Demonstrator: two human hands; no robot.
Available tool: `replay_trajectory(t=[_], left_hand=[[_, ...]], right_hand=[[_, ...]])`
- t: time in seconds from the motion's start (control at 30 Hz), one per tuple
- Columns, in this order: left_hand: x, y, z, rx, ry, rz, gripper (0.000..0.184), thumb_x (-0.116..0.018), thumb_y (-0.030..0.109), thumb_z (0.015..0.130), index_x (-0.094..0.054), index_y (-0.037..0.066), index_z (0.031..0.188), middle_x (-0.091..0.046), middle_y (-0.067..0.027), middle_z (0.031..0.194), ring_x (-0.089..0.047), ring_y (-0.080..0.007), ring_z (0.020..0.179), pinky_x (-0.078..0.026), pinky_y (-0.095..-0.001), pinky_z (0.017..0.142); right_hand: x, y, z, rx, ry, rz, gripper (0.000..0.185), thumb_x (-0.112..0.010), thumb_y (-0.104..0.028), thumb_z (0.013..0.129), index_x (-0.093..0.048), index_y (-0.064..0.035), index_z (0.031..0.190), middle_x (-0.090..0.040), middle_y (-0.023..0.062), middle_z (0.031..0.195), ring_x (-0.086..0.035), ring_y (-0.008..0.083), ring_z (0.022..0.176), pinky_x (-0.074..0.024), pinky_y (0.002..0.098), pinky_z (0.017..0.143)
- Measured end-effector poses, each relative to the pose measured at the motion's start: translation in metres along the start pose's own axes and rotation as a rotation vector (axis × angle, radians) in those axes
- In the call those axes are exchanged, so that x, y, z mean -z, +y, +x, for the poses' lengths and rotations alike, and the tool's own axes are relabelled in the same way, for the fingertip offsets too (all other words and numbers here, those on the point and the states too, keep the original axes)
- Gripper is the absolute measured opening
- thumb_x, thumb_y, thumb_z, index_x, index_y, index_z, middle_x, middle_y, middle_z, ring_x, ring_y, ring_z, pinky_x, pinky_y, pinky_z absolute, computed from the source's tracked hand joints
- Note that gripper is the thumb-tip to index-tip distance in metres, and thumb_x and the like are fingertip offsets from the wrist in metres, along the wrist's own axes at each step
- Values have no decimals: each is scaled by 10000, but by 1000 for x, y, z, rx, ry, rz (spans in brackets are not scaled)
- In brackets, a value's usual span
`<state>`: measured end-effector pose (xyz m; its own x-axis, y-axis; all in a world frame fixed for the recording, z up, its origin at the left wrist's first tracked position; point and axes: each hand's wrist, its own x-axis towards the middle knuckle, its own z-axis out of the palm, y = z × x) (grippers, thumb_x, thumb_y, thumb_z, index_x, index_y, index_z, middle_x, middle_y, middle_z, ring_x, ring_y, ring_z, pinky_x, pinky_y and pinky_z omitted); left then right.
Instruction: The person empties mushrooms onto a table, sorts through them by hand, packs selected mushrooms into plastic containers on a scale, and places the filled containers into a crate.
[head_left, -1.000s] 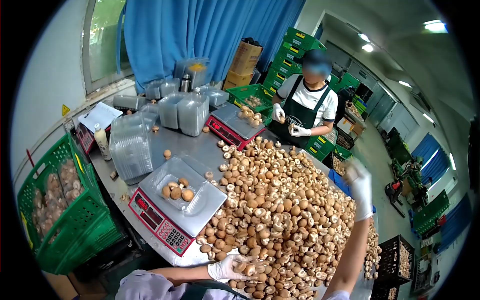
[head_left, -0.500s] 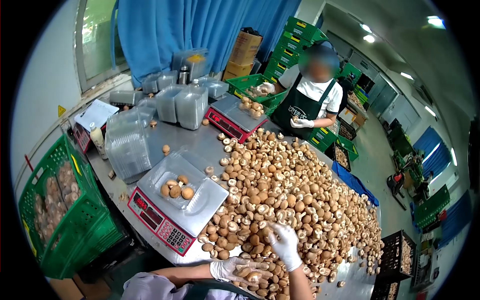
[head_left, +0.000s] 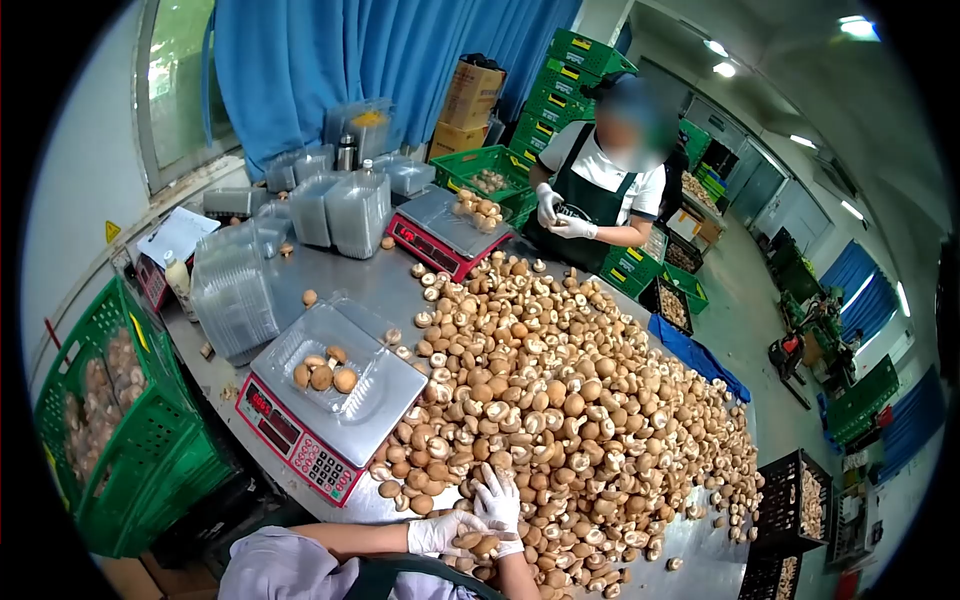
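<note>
In front of me is a large heap of brown-capped shiitake mushrooms (head_left: 570,400) on a metal table. My left hand (head_left: 440,533), in a white glove, curls around a few mushrooms (head_left: 485,546) close to my apron. Beside it, my white-gloved right hand (head_left: 498,505) reaches over the near edge of the heap, fingers stretched out and slightly apart; I see nothing held in it. To the left, a clear plastic tray (head_left: 360,395) with several mushrooms sits on a red-framed digital scale (head_left: 390,410).
Stacks of clear trays (head_left: 232,300) stand left and behind. A second scale (head_left: 445,228) bears mushrooms near a co-worker (head_left: 590,190) in a dark apron. At far left is a green crate (head_left: 150,420) of packed mushrooms; black crates (head_left: 795,500) stand at right.
My right hand has moved left and down from above the heap to beside my left hand. The left hand still holds mushrooms. The co-worker's hands have come together. The view has shifted slightly.
</note>
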<state>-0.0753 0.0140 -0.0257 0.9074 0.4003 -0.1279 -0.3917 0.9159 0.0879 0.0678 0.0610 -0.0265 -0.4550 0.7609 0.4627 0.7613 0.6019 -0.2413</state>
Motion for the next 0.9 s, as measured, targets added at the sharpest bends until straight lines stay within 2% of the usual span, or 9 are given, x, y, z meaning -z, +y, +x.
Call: replay_trajectory(t=[0.1, 0.17, 0.27, 0.43, 0.57, 0.63, 0.67, 0.73, 0.9], left_hand=[[-2, 1, -2, -109, 251, 22, 430, -496, 97, 869, -504, 44, 1295, -509, -99, 1347, -567, -193, 1125, -519, -390, 885], [-35, 7, -17, -45, 429, 220, 394, -491, 126, 895, -529, 103, 1286, -496, -21, 1345, -518, -176, 1163, -531, -341, 854], [43, -11, 3, -280, 202, 572, 440, -491, 113, 883, -498, 118, 1323, -485, -21, 1343, -496, -174, 1177, -512, -350, 884], [-11, -1, -4, -81, 63, -11, 556, -475, 59, 842, -431, 147, 1390, -443, -60, 1397, -474, -205, 1226, -412, -347, 1023], [-29, 2, -9, -139, 40, 32, 595, -510, 26, 809, -395, 50, 1393, -436, -143, 1400, -456, -243, 1261, -376, -370, 1062], [-22, 3, -9, -175, 21, 32, 497, -544, 97, 867, -435, 10, 1344, -522, -173, 1304, -559, -257, 1142, -456, -367, 989], [-14, 7, -8, -88, 138, -32, 454, -540, 159, 901, -453, -3, 1316, -554, -181, 1255, -598, -257, 1063, -497, -353, 923], [-16, 7, -7, -6, 139, -122, 464, -485, 335, 969, -488, -32, 1251, -607, -211, 1156, -668, -256, 874, -572, -293, 726], [7, 3, 3, -24, -184, -125, 536, -385, 387, 994, -433, -30, 1327, -609, -210, 1143, -663, -175, 733, -560, -225, 579]], right_hand=[[-9, 10, -5, 22, -6, -9, 282, -643, -172, 747, -644, -190, 1029, -502, 58, 1358, -473, 281, 1232, -364, 447, 1017], [-10, 11, -6, 31, -26, -23, 275, -604, -231, 764, -642, -159, 1027, -511, 65, 1347, -479, 274, 1219, -331, 440, 1049], [-10, 11, -7, 22, -33, -17, 276, -604, -235, 765, -641, -165, 1029, -503, 57, 1355, -471, 274, 1227, -331, 439, 1047], [-6, 8, -5, 12, -24, 4, 249, -642, -204, 764, -631, -194, 1013, -497, 32, 1367, -470, 274, 1234, -353, 434, 1022], [3, 6, -2, 27, 42, 125, 242, -651, -180, 773, -627, -176, 1014, -522, 56, 1339, -480, 286, 1221, -386, 447, 993], [8, 5, -2, 19, 11, 109, 285, -654, -162, 772, -631, -164, 1055, -529, 71, 1329, -481, 302, 1217, -391, 446, 991], [9, 4, -1, 20, 10, 118, 279, -644, -168, 780, -632, -162, 1059, -522, 71, 1336, -478, 305, 1219, -388, 442, 996], [17, 3, 1, 2, -63, 138, 279, -592, -199, 809, -624, -154, 1082, -496, 68, 1364, -463, 309, 1233, -369, 434, 1014], [15, 7, -3, 6, -120, 167, 346, -567, -208, 774, -583, -144, 1113, -434, 68, 1422, -409, 289, 1294, -326, 443, 1036]])
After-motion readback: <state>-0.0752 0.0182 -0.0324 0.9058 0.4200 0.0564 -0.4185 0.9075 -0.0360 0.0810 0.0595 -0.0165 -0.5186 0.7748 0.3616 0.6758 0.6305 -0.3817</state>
